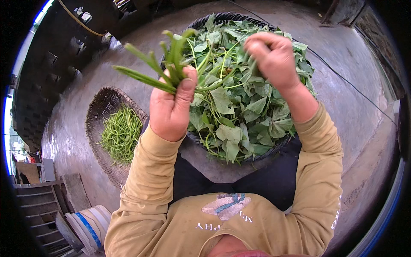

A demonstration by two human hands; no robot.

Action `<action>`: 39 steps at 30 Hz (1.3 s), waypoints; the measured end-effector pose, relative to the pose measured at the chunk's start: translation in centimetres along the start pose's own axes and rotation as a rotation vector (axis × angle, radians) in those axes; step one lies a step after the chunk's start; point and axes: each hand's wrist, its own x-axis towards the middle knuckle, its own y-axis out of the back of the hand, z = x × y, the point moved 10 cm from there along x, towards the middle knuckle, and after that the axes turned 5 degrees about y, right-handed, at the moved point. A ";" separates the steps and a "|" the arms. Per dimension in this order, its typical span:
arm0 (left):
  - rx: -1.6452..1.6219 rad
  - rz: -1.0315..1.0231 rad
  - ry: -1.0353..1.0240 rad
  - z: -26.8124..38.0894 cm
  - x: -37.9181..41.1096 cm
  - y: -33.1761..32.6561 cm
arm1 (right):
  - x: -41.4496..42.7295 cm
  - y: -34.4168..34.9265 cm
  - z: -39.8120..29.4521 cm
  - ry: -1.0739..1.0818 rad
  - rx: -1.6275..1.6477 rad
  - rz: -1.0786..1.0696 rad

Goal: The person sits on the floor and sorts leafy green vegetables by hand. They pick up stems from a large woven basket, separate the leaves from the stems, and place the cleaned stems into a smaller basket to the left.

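My left hand [173, 102] grips a bunch of green stems [151, 78] between thumb and fingers; their cut-looking ends fan out up and to the left. From the other side of this fist, thin stalks run over a heap of broad green leaves [228, 133], which look like sweet potato leaves. The heap fills a round, dark woven basket [221, 16] in front of me. Above its right side is my right hand [273, 59], blurred, with its fingers curled. Green leaf shows right under those fingertips, but whether they hold it is unclear.
An oblong wicker basket [96, 135] with a pile of thin green stems [120, 135] sits on the concrete floor [346, 93] at left. Lower left are a white bucket with a blue band [88, 229] and a slatted rack [38, 215]. A dark cable [340, 77] crosses the floor at right.
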 end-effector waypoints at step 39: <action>-0.632 0.092 0.068 -1.0 0.6 1.6 | -4.9 -11.0 0.3 0.026 0.086 -0.629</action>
